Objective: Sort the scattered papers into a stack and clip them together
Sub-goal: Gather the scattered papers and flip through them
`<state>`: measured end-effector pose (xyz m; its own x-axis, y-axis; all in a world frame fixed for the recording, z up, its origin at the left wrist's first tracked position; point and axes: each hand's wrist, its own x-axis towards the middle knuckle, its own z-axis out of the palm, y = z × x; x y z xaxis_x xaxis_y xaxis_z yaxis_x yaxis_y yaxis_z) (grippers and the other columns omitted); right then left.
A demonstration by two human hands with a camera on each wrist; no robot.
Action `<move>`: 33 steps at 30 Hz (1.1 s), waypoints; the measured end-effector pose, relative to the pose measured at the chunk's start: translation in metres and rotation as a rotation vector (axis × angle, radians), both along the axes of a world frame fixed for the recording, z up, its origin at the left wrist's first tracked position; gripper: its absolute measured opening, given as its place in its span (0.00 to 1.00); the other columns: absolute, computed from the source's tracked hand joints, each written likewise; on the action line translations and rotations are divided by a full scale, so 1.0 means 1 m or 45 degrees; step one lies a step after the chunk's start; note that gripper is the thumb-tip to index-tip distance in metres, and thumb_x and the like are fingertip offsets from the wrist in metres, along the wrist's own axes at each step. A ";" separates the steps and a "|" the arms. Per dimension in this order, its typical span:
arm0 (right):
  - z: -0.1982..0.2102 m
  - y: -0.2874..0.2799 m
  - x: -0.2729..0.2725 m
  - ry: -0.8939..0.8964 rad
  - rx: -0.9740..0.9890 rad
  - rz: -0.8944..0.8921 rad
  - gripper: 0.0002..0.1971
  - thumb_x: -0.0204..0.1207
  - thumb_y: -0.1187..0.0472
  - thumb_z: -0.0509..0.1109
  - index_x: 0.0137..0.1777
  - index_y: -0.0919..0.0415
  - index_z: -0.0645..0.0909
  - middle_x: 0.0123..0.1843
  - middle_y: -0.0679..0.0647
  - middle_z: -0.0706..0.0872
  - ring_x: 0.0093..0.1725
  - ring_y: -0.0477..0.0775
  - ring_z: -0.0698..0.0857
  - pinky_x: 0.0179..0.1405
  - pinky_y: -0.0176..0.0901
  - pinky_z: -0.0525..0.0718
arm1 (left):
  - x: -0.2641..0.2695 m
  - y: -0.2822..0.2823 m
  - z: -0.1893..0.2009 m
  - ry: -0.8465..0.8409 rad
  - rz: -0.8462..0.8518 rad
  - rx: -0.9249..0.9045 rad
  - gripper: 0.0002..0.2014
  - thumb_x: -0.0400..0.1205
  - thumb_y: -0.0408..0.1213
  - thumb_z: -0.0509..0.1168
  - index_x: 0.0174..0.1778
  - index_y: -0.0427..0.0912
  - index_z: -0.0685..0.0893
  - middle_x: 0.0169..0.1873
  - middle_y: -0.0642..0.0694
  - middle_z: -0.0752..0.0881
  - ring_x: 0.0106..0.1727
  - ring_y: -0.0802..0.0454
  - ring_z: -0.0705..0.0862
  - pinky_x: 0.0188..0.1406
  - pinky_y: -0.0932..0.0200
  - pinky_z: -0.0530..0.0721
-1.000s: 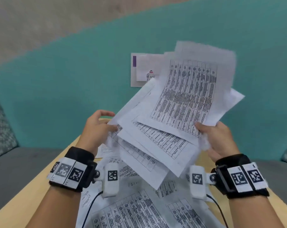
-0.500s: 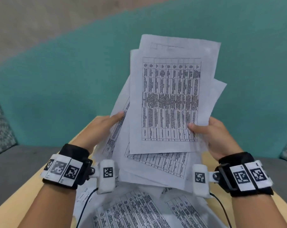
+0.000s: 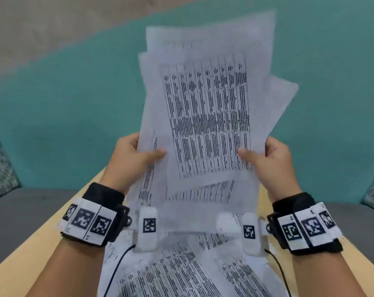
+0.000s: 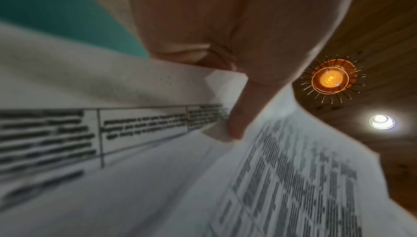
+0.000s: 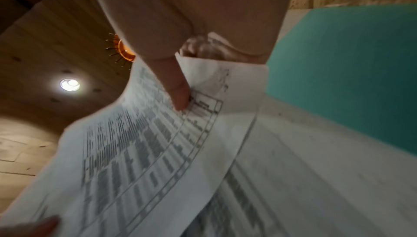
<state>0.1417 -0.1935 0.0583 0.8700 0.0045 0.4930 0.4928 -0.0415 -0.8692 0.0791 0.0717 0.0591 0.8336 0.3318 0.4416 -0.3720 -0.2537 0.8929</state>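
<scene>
- A teal wall (image 3: 53, 99) backs a wooden table (image 3: 32, 254).
- Loose sheets (image 3: 181, 275) lie on the table.
- A fanned, uneven paper bundle (image 3: 205, 116) is held upright above them.
- The left hand (image 3: 130, 161) and right hand (image 3: 271, 161) pinch its lower side edges, thumbs in front.

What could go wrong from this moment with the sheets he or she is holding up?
1. The sheets are fanned and uneven, held only at their lower sides by the left hand and right hand; a loosely pinched one could slip out.
2. More papers lie on the table right below, so a dropped sheet may mix back in.
3. Squaring them mid-air could crease corners.
</scene>
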 end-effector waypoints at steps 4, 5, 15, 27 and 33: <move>-0.004 0.021 -0.001 -0.193 0.123 -0.185 0.16 0.77 0.62 0.77 0.35 0.59 0.72 0.31 0.48 0.82 0.32 0.44 0.76 0.37 0.38 0.75 | 0.007 -0.005 -0.003 -0.159 0.107 -0.025 0.10 0.79 0.28 0.76 0.48 0.49 0.90 0.42 0.60 0.95 0.47 0.59 0.93 0.52 0.57 0.90; -0.007 0.026 0.000 -0.202 0.120 -0.201 0.18 0.76 0.59 0.77 0.37 0.64 0.70 0.34 0.58 0.78 0.35 0.47 0.73 0.39 0.42 0.73 | 0.009 -0.006 -0.004 -0.161 0.118 -0.018 0.09 0.79 0.29 0.76 0.48 0.49 0.90 0.44 0.58 0.95 0.49 0.56 0.93 0.55 0.52 0.90; -0.025 0.026 0.007 0.117 -0.173 -0.046 0.20 0.76 0.75 0.73 0.30 0.54 0.73 0.21 0.36 0.78 0.22 0.33 0.73 0.34 0.33 0.73 | 0.017 -0.001 -0.019 0.162 0.138 0.177 0.08 0.82 0.29 0.72 0.43 0.47 0.87 0.42 0.53 0.91 0.48 0.47 0.91 0.41 0.58 0.85; -0.019 0.030 0.007 0.099 0.054 -0.029 0.11 0.77 0.70 0.73 0.55 0.78 0.79 0.52 0.70 0.89 0.50 0.71 0.86 0.52 0.49 0.83 | 0.009 0.003 -0.007 0.101 0.130 0.030 0.15 0.75 0.31 0.80 0.30 0.42 0.80 0.24 0.60 0.86 0.24 0.58 0.83 0.32 0.62 0.80; -0.016 0.028 0.007 0.065 0.057 0.011 0.12 0.80 0.70 0.72 0.46 0.50 0.83 0.44 0.41 0.90 0.37 0.30 0.87 0.39 0.25 0.83 | 0.008 0.005 -0.005 0.071 0.156 0.109 0.21 0.75 0.38 0.81 0.38 0.23 0.79 0.31 0.34 0.81 0.26 0.44 0.77 0.30 0.51 0.76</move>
